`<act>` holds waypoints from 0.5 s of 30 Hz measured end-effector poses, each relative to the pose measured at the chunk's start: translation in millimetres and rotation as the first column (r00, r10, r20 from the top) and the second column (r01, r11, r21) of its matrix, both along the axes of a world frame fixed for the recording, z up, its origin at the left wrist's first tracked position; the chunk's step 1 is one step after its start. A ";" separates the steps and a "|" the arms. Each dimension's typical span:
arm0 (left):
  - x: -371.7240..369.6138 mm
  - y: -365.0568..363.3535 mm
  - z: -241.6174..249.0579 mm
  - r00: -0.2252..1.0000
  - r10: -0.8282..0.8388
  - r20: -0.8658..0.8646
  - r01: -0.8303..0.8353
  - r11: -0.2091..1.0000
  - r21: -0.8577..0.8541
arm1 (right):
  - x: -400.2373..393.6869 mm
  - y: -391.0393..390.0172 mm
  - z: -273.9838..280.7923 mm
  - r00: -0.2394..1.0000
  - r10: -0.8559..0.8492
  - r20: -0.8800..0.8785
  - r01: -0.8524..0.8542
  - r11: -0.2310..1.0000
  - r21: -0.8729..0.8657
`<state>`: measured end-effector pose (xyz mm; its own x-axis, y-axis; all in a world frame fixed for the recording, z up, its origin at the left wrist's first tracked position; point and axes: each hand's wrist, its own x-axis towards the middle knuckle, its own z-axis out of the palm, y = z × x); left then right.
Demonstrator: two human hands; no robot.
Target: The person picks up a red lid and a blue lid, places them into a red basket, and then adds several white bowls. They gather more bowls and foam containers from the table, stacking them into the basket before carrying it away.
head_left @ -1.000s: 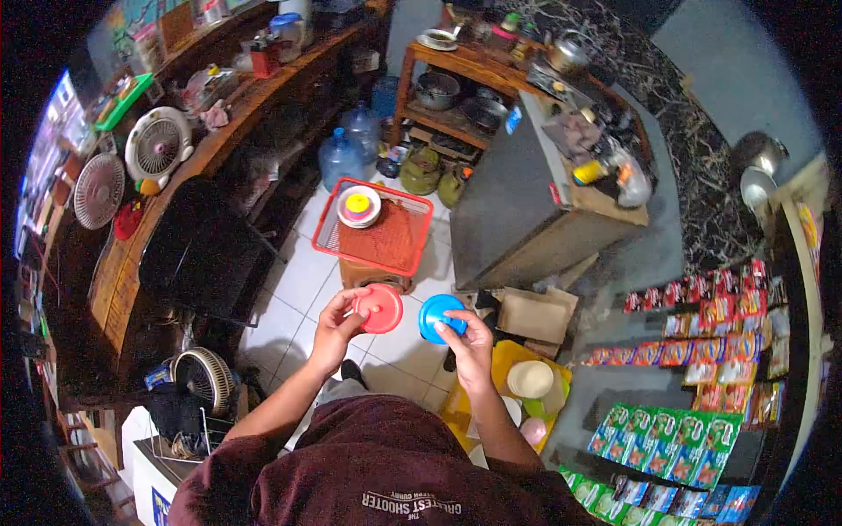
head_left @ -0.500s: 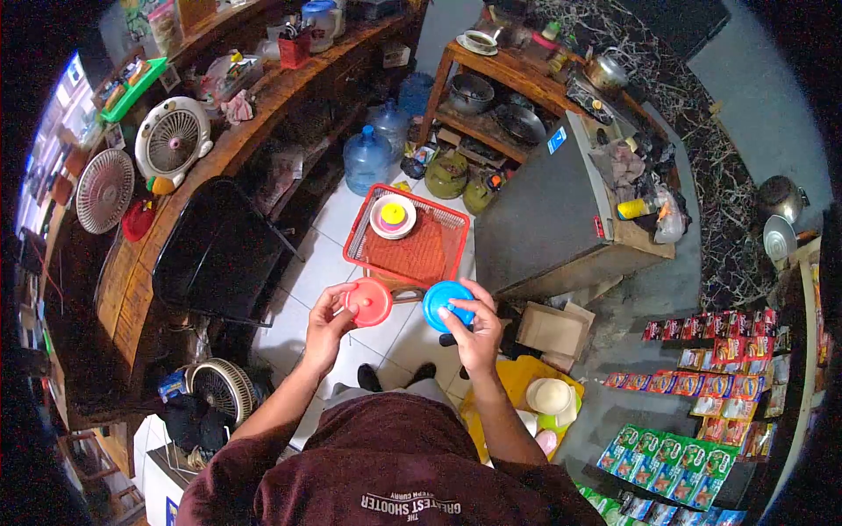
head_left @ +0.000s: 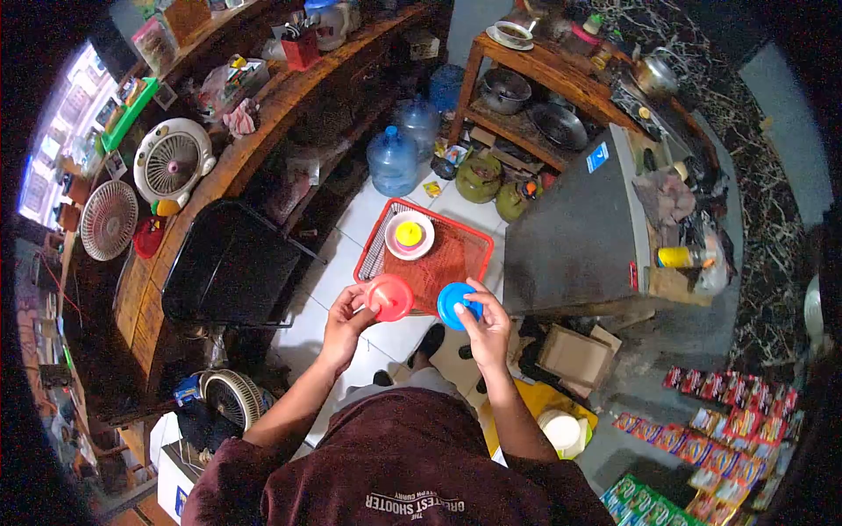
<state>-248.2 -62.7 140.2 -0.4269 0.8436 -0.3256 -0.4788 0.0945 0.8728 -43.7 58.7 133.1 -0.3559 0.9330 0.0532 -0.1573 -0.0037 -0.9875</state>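
Pinched in my left hand (head_left: 351, 323) is a round red plastic lid (head_left: 390, 298) with a small knob at its centre. My right hand (head_left: 488, 329) grips a similar blue lid (head_left: 456, 305) by its edge, with the thumb across its face. Both lids are held up side by side, a little apart. Beyond them is a red plastic basket (head_left: 474, 250) with mesh sides. In its far left part sits a white bowl (head_left: 427, 248), with a pink piece and a yellow lid (head_left: 409, 233) inside it.
A grey fridge (head_left: 570, 237) stands on the right and a black chair (head_left: 219, 263) on the left. Water jugs (head_left: 392, 164) and green gas cylinders (head_left: 479, 178) stand behind the basket. Beside my right arm lie a yellow tray (head_left: 526, 399) with white bowls and an open cardboard box (head_left: 574, 355).
The view has shifted, so the basket and room sit further right. My hands still hold the same lids, now raised slightly and overlapping the basket's near edge. One foot has stepped forward.
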 end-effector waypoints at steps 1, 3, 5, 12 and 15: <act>-0.7 9.1 -0.6 1.000 0.009 -0.009 -0.009 1.000 -0.009 | -0.8 12.4 -1.1 1.000 0.014 0.009 -0.013 0.999 -0.038; 0.2 28.3 -0.2 0.999 0.030 -0.035 -0.033 0.996 -0.083 | -1.4 38.7 -5.4 1.000 0.028 -0.013 -0.030 0.995 -0.094; -2.6 45.7 -9.3 0.998 0.055 -0.017 -0.056 0.994 -0.095 | -1.4 65.6 -15.0 0.993 0.110 0.049 -0.110 0.994 -0.003; -9.4 76.0 -53.6 0.985 0.171 -0.012 -0.169 0.962 -0.213 | -11.1 116.6 -31.5 0.953 0.140 0.270 -0.175 0.978 0.111; -12.5 84.8 -71.5 0.981 0.149 -0.127 -0.184 0.923 -0.339 | -15.5 124.7 -38.6 0.949 0.128 0.289 -0.171 0.977 0.129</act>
<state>-260.7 22.1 68.7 -0.5958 0.5989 -0.5351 -0.4284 0.3266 0.8425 -59.2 183.3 94.5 -0.5112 0.8568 0.0681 0.1143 0.1462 -0.9826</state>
